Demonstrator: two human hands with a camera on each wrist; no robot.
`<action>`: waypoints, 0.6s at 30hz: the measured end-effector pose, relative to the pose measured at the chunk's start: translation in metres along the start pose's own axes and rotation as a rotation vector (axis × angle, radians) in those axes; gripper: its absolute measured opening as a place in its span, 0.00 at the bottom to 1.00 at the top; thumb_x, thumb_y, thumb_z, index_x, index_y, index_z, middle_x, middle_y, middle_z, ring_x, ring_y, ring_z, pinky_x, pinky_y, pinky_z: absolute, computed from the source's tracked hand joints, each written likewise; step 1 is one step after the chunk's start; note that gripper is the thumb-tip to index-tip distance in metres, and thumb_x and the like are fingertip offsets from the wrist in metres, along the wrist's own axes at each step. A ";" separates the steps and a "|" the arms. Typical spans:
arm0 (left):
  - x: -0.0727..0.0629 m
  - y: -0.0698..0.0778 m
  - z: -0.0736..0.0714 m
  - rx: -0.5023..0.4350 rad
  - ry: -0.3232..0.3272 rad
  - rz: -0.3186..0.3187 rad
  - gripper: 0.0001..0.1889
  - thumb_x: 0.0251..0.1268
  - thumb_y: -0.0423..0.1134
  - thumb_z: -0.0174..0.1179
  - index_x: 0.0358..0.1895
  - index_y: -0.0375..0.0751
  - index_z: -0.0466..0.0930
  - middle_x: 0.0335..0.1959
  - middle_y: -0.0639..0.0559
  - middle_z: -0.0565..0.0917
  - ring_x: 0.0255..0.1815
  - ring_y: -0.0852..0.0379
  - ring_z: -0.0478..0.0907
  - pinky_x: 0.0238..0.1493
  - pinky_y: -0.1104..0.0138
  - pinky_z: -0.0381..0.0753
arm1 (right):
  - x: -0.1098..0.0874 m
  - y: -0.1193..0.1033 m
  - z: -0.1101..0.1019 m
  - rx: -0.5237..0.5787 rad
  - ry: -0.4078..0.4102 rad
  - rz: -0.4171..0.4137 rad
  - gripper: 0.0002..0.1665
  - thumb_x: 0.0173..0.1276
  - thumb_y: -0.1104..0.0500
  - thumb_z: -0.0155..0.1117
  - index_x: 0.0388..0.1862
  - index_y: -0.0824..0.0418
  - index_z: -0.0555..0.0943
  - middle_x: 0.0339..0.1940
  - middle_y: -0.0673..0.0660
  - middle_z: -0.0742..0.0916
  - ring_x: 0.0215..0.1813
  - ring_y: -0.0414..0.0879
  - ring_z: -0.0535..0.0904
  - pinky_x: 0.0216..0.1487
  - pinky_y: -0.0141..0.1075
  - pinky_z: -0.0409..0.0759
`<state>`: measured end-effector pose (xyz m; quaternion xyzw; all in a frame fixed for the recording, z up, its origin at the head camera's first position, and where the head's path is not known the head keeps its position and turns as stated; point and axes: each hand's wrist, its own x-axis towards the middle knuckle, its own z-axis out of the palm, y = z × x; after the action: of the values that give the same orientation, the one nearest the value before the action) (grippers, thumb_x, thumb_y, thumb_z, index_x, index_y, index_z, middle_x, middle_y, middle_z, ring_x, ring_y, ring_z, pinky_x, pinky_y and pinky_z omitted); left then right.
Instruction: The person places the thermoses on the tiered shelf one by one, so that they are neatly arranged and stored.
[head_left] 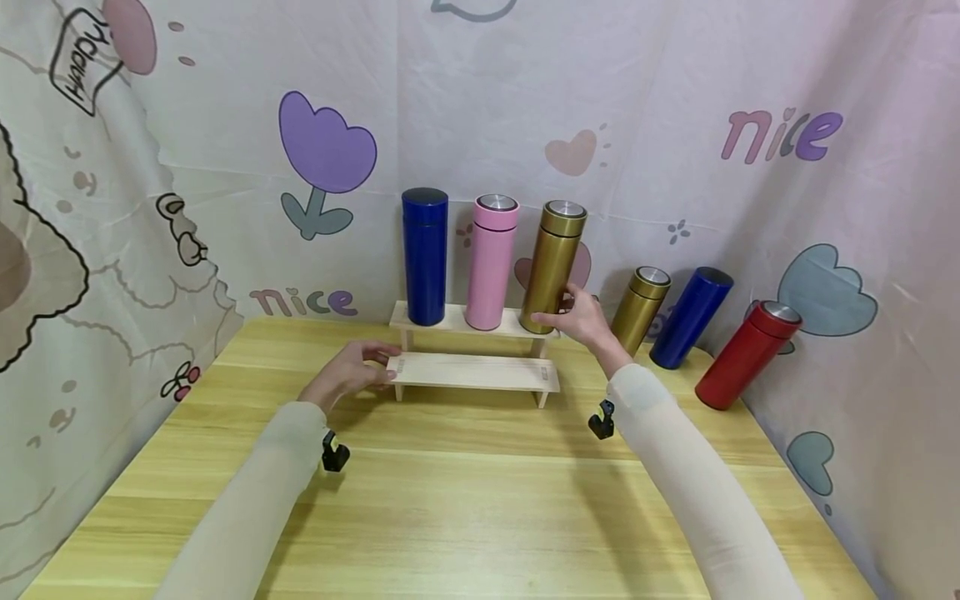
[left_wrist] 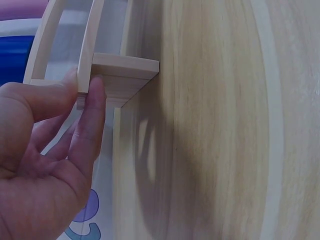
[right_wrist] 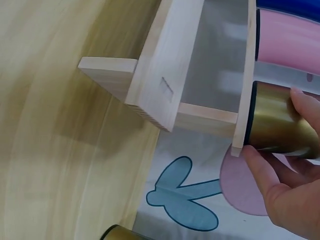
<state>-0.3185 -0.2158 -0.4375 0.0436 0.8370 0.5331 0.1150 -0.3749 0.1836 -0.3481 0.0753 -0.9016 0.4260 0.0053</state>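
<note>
A two-tier pale wooden stand point(head_left: 472, 372) sits toward the back of the table. Its lower board's left end is pinched between thumb and fingers of my left hand point(head_left: 348, 372), seen close up in the left wrist view point(left_wrist: 50, 150). My right hand point(head_left: 588, 321) grips a tall gold thermos bottle point(head_left: 553, 267) low on its body, at the right end of the upper board. In the right wrist view, the gold bottle's base point(right_wrist: 272, 117) is against that board. A pink bottle point(head_left: 492, 267) and a blue bottle point(head_left: 425, 262) stand left of it.
Right of the stand, a shorter gold bottle point(head_left: 641, 310), another blue bottle point(head_left: 690, 318) and a red bottle point(head_left: 748, 354) stand on the wooden table point(head_left: 465, 517). A printed cloth point(head_left: 480, 92) hangs close behind and along both sides.
</note>
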 end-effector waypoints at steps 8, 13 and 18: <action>0.002 -0.001 -0.001 0.017 -0.001 -0.001 0.27 0.67 0.27 0.65 0.69 0.33 0.75 0.66 0.29 0.74 0.38 0.55 0.84 0.49 0.60 0.91 | -0.001 0.004 0.003 0.017 0.017 -0.024 0.54 0.63 0.45 0.78 0.80 0.61 0.62 0.69 0.67 0.80 0.68 0.60 0.78 0.62 0.53 0.84; 0.003 -0.002 -0.001 0.036 -0.005 0.012 0.26 0.67 0.26 0.64 0.68 0.32 0.75 0.64 0.29 0.74 0.44 0.51 0.83 0.50 0.61 0.91 | -0.002 0.004 0.003 0.014 0.018 -0.024 0.54 0.63 0.45 0.77 0.80 0.62 0.62 0.67 0.68 0.81 0.67 0.61 0.78 0.63 0.53 0.83; 0.002 -0.001 -0.001 0.116 0.011 0.024 0.25 0.67 0.30 0.65 0.68 0.37 0.77 0.64 0.32 0.77 0.57 0.43 0.78 0.57 0.61 0.86 | -0.002 0.006 0.004 0.014 0.020 -0.027 0.54 0.63 0.44 0.77 0.79 0.63 0.62 0.67 0.68 0.80 0.68 0.61 0.78 0.63 0.54 0.83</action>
<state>-0.3210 -0.2168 -0.4379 0.0572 0.8666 0.4852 0.1012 -0.3734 0.1847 -0.3549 0.0834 -0.8973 0.4330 0.0195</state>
